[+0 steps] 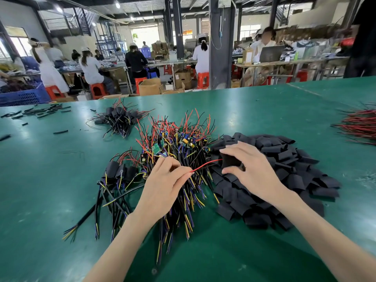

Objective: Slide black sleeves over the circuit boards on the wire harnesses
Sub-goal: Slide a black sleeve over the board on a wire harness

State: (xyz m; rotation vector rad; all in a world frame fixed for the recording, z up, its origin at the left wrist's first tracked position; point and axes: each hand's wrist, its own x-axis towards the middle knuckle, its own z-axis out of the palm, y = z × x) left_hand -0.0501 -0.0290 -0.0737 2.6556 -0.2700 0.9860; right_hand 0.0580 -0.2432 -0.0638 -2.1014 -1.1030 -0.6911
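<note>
My left hand (pixel 165 183) pinches the end of a red wire (pixel 205 165) between thumb and fingertips. That wire runs right into a black sleeve (pixel 231 160), which my right hand (pixel 251 168) holds between thumb and fingers above the sleeve pile. A big heap of wire harnesses with bare circuit boards (pixel 179 142) lies just beyond both hands. To the right spreads a pile of loose black sleeves (pixel 284 180). Left of my left hand lies a small group of sleeved harnesses (pixel 122 171).
The green table (pixel 244 110) carries another bundle of sleeved harnesses (pixel 120 117) at the back, scattered black tube pieces (pixel 40 112) at far left and red wires (pixel 360 125) at the right edge. Seated workers and a blue crate (pixel 24 94) are beyond the table.
</note>
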